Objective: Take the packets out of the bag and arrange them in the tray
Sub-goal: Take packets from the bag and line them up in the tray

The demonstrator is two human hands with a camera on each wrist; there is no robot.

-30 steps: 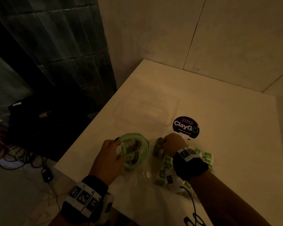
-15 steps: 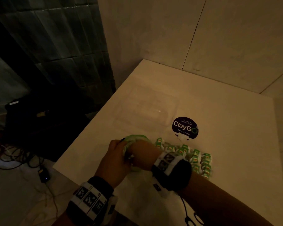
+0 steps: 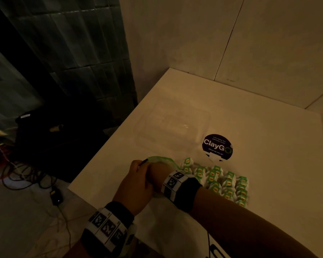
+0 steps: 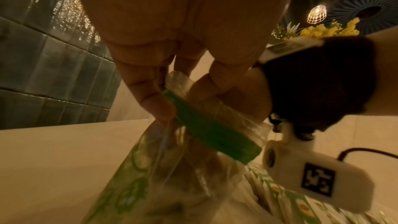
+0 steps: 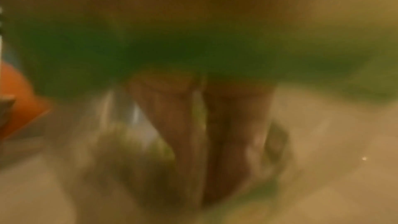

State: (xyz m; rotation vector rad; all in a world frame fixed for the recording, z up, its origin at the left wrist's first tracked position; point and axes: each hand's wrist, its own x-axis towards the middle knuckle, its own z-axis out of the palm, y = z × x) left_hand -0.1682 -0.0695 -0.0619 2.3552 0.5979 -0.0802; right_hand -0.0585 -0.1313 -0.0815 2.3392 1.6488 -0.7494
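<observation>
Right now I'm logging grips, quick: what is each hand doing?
Left hand: pinching the green-edged rim of the bag, holding its mouth open.
Right hand: reaching inside the bag; the view is too blurred to tell whether it grips a packet.

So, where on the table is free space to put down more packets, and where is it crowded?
Free: the tabletop beyond the round sticker toward the wall, and the clear tray itself, which looks empty. Crowded: the near edge, where the left hand grips the bag, the right hand reaches inside, and packets lie clustered.
</observation>
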